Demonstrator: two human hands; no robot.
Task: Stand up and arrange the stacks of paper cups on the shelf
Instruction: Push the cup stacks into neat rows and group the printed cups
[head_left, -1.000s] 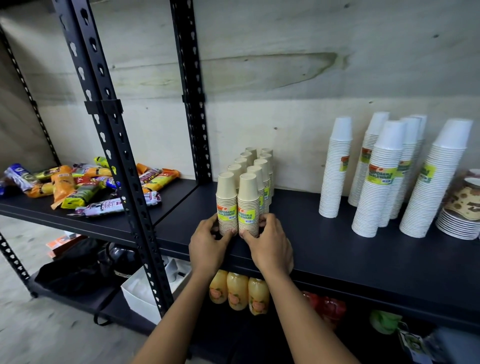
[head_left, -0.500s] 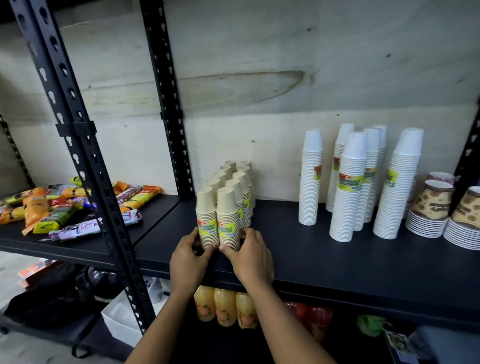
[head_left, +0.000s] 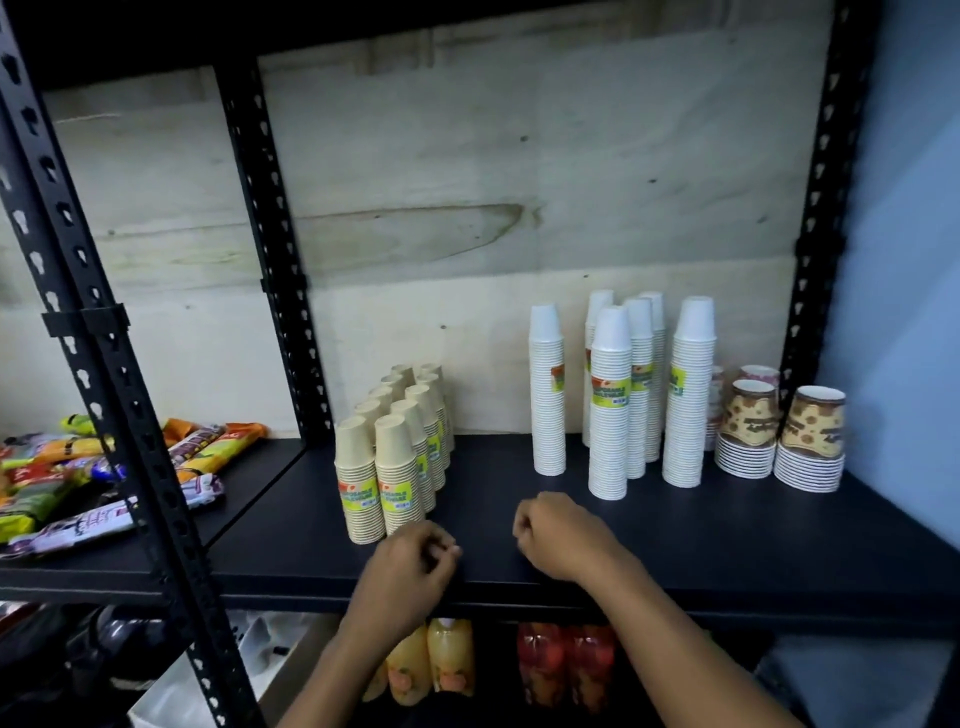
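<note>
Several short stacks of beige paper cups (head_left: 397, 457) stand upright in two neat rows on the black shelf (head_left: 519, 561), left of centre. Several tall white cup stacks (head_left: 618, 395) stand upright at the right, loosely grouped, with one white stack (head_left: 546, 389) apart on their left. My left hand (head_left: 410, 571) hovers just in front of the beige rows, fingers curled, holding nothing. My right hand (head_left: 558, 535) sits loosely closed over the shelf between the beige and white stacks, touching none.
Brown patterned cups (head_left: 782, 431) sit on plate stacks at the far right by the black upright (head_left: 815, 260). Snack packets (head_left: 104, 478) lie on the left shelf behind a front post (head_left: 119, 415). Juice bottles (head_left: 431, 660) stand on the shelf below.
Both hands have let go of the front beige stacks and drawn back and to the right. The view has swung right and up, showing more of the white stacks.
</note>
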